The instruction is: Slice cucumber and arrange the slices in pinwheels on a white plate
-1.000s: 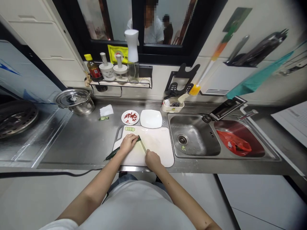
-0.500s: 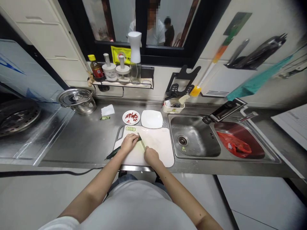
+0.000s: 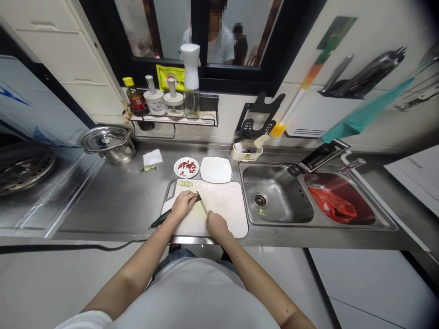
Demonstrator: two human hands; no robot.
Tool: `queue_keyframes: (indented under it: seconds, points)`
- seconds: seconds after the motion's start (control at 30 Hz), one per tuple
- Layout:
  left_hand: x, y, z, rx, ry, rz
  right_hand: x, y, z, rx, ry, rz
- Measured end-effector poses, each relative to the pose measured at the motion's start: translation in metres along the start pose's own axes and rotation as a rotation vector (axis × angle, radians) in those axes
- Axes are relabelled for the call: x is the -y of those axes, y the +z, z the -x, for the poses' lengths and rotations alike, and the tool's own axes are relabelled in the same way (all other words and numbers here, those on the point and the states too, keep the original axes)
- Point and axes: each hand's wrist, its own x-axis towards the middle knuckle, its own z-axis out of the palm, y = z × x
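My left hand [image 3: 184, 204] is closed over a dark green cucumber [image 3: 160, 219], which lies slanted on the white cutting board [image 3: 229, 214] and pokes past its left edge. In my right hand [image 3: 216, 224] is the handle of a knife [image 3: 203, 204]. Its blade stands against the cucumber's cut end, close to my left fingertips. Several pale cucumber slices [image 3: 185, 184] lie in a row at the board's upper left. Behind the board sit a small plate of chopped red pieces [image 3: 186, 167] and a white square plate [image 3: 216, 169].
A double sink [image 3: 277, 219] with a faucet [image 3: 315, 159] is on the right, a red plastic bag [image 3: 332, 205] in its far basin. A lidded steel pot [image 3: 111, 145], a white paper [image 3: 152, 157] and a cucumber scrap [image 3: 148, 168] are on the left. Above hangs a seasoning rack [image 3: 174, 119].
The whole view has shifted slightly. Both hands keep their grips on the cucumber and knife, and the blade has barely moved at the cucumber's end.
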Motion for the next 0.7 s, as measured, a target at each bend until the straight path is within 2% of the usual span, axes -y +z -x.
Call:
queue_keyframes:
  seconds: [0.2,0.7]
  points:
    - [0.001,0.000,-0.001,0.001,0.001,0.004,0.004,-0.004,-0.007,0.000,0.003,-0.024]
    - [0.000,0.000,-0.001,-0.007,0.004,0.009,-0.007,-0.004,0.022,0.043,0.006,-0.013]
